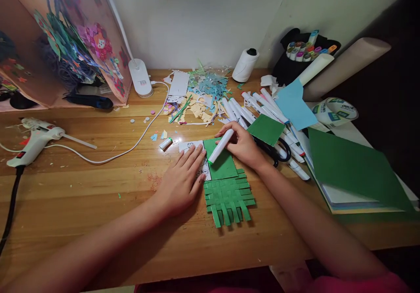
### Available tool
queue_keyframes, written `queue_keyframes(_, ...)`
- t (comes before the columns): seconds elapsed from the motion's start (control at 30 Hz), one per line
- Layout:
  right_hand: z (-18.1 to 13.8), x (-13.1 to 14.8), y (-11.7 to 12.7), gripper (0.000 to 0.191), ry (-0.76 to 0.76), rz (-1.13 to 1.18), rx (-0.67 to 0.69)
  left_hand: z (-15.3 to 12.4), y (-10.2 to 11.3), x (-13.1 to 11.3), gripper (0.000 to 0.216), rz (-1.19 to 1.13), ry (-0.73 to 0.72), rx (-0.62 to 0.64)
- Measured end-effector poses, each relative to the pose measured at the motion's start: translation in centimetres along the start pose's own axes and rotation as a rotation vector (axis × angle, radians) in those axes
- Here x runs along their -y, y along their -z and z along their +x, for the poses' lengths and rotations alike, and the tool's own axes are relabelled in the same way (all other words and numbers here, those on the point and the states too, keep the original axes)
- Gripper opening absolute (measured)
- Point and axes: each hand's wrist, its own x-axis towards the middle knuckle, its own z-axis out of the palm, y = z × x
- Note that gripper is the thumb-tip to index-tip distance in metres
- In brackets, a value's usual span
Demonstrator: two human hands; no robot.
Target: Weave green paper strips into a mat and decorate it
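Observation:
My right hand [242,145] is closed around a white marker [221,146], whose green tip end points down at the left edge of a green paper square [225,166]. Flat on a white card with black line drawings [207,170] lies my left hand [182,177], fingers stretched out, covering much of the card. The card and the green square sit edge to edge. Just below them is a woven mat of green paper strips [229,193], with loose strip ends hanging toward me. A marker cap [166,143] rests beyond my left fingers.
A white glue gun [36,139] and its cord lie at left. Paper scraps [200,96] are heaped at the back, beside a thread cone [245,65]. Several markers [241,113], black-handled scissors [284,150] and green sheets [354,166] occupy the right.

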Motion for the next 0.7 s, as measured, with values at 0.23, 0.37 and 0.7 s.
queue_keyframes(0.23,-1.0,1.2,-0.5,0.023,0.176,-0.053,-0.211,0.0,0.0,0.0,0.055,-0.023,0.001,-0.013)
queue_keyframes(0.37,-1.7,1.9,-0.9,0.018,0.091,-0.089,-0.162,0.0,0.1,-0.1,0.055,-0.022,0.015,-0.003)
queue_keyframes(0.7,-1.6,2.6,-1.6,0.02,0.119,-0.294,0.018,-0.1,0.0,-0.1,0.055,-0.019,0.004,-0.025)
